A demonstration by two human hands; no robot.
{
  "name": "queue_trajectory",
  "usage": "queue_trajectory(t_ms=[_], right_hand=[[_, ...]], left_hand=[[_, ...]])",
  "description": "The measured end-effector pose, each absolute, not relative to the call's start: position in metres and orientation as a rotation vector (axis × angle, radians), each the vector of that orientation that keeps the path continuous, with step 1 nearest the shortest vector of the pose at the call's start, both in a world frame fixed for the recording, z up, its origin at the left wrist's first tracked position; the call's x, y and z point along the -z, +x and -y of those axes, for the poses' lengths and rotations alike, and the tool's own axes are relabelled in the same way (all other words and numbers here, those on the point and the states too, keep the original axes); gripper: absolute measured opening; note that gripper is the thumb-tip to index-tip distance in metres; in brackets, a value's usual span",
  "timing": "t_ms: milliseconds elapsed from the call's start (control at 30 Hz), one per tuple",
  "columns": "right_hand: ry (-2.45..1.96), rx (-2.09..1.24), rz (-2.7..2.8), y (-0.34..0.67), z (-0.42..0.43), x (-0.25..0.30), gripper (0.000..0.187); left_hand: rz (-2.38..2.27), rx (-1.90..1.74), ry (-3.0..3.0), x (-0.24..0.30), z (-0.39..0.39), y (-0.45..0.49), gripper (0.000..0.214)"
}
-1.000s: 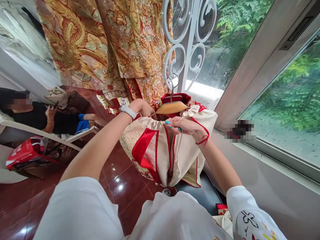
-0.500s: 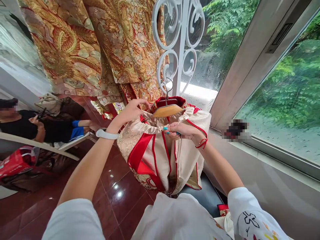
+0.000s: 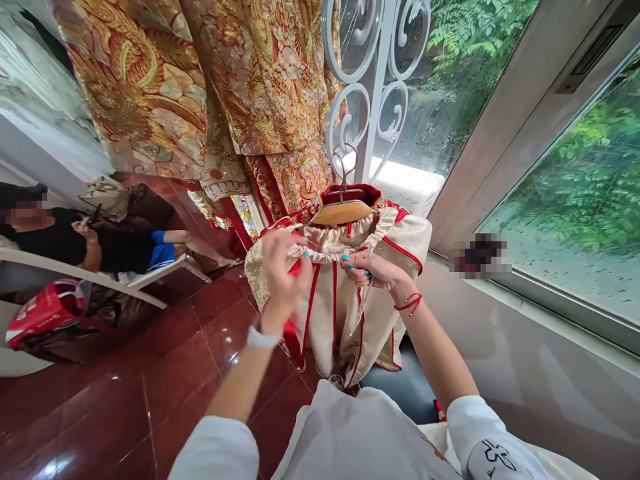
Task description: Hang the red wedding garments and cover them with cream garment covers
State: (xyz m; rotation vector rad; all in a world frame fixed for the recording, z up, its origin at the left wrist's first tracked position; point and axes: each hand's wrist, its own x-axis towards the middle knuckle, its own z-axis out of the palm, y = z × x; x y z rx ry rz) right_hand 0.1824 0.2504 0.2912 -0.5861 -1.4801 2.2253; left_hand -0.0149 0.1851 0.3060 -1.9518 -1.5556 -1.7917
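A cream and red drawstring garment bag (image 3: 345,307) hangs under a wooden hanger (image 3: 341,212) hooked on a white scrolled window grille (image 3: 373,87). My right hand (image 3: 373,269), nails painted teal, pinches the bag's gathered top edge and cord. My left hand (image 3: 283,277), a white watch on its wrist, is raised in front of the bag's left side; it is motion-blurred and its fingers look curled near the gathered rim. A red collar shows inside the bag's mouth.
Gold and red embroidered garments (image 3: 210,100) hang at upper left. A person in black sits on a white chair (image 3: 100,273) at left, with a red bag (image 3: 45,310) below. Glossy red floor tiles (image 3: 150,400); a window sill (image 3: 550,320) runs right.
My left hand has come away from behind the hanger and moved down and toward me, now in front of the bag's left side. My right hand has kept its grip on the gathered edge.
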Motion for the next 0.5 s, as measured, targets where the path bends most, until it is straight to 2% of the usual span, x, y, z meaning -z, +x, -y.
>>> queue_trajectory(t_ms=[67,167,300,400,500], right_hand=[[-0.561,-2.258,1.434,0.179,-0.248,-0.294,0.039],[-0.535,-2.310,1.366,0.173,-0.245,-0.297,0.040],[-0.565,-2.303,1.295,0.167,-0.236,-0.299,0.040],[-0.667,-2.219,1.204,0.164,-0.236,-0.307,0.031],[-0.790,-2.202,1.139,0.157,-0.251,-0.320,0.021]], left_hand=[[1.731,1.938,-2.119,-0.269,-0.158,0.019,0.014],[2.061,2.357,-2.289,-0.225,-0.137,0.063,0.025],[2.220,2.925,-2.109,-0.214,-0.129,0.082,0.044],[2.319,3.040,-2.018,-0.225,-0.117,0.077,0.058],[2.312,2.964,-2.009,-0.238,-0.105,0.074,0.060]])
